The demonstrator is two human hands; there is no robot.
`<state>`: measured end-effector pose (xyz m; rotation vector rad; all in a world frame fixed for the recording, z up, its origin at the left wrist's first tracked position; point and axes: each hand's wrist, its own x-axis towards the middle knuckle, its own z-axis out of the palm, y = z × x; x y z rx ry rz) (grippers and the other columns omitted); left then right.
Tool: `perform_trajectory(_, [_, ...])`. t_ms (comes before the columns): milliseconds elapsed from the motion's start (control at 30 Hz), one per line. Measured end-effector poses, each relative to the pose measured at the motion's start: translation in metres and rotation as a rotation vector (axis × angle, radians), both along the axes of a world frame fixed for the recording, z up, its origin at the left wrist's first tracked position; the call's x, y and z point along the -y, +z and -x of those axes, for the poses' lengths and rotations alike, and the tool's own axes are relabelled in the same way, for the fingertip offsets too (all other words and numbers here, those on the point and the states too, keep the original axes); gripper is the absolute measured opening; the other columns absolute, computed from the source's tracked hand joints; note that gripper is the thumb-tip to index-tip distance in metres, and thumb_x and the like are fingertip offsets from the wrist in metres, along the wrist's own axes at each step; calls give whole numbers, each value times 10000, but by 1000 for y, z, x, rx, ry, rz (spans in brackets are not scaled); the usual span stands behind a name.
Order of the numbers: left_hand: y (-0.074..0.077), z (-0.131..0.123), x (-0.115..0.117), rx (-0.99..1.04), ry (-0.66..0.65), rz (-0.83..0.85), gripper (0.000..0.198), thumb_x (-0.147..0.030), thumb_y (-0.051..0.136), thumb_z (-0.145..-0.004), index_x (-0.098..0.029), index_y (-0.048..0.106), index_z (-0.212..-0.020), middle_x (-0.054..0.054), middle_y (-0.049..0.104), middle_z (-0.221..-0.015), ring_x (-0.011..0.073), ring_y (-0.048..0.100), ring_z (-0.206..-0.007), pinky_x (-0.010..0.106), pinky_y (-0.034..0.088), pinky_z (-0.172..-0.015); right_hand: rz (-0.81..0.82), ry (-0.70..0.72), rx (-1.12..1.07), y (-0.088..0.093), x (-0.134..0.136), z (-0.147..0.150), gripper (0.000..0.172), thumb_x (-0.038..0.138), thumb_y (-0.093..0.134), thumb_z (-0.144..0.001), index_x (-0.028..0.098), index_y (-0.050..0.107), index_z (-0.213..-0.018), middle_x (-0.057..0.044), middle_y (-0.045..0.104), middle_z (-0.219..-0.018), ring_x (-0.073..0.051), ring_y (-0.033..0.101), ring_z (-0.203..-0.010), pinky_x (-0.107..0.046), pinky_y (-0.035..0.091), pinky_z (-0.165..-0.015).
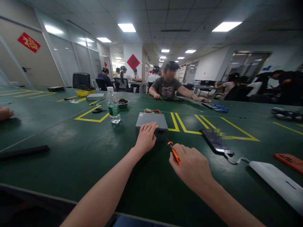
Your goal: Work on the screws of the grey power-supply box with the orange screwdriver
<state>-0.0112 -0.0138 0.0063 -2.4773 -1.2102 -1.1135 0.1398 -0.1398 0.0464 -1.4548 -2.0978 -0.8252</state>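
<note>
A grey metal computer power supply [151,118] sits on the green table in front of me, with coloured cables [152,111] at its far side. My left hand [146,138] lies over its top and front edge, fingers stretched across the top, holding it. In my right hand [189,160], fingers are closed around the orange and black handle of a screwdriver [174,152]. The thin shaft points up and left at the right part of the box's front face. Whether the tip touches a screw is too small to tell.
Left of the box stand a water bottle [114,107] and a metal bowl [123,103]. Rightward lie a black phone [214,140], a white power bank [276,179] and an orange phone [290,162]. A person [169,83] sits opposite; another person's hand [6,113] shows at left.
</note>
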Motion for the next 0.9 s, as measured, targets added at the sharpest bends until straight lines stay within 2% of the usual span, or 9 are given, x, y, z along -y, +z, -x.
perform_trajectory(133, [1,1,1,9,-15,11,387,-91,433,-779,-207,482,-1145,42,502,-1284,176,399,-1219,374,267,-1048,-41,181,62,3,-6,-3,133,173,453,-791,185,554,-705,4,502,-599,-130,418,-541,-280,255,-569])
perform_trajectory(333, [3,1,2,-3,-6,20,390,-98,442,-779,-212,480,-1151,36,501,-1286,175,395,-1223,374,275,-1043,-92,302,-8,-16,-16,-6,163,156,457,-799,158,582,-694,-2,502,-587,-119,413,-543,-276,271,-567])
perform_trajectory(500, [2,0,2,-15,18,19,387,-97,448,-776,-216,479,-1143,23,494,-1295,170,386,-1231,363,260,-1054,-68,312,2,-26,-18,-10,147,157,465,-801,149,591,-726,-8,516,-609,-120,426,-554,-278,280,-574])
perform_trajectory(900, [3,-1,3,-12,23,14,387,-93,446,-775,-220,482,-1138,25,508,-1283,181,401,-1222,379,277,-1039,-56,243,23,-28,-22,-11,155,165,449,-803,159,590,-739,-6,514,-620,-124,426,-563,-280,272,-581])
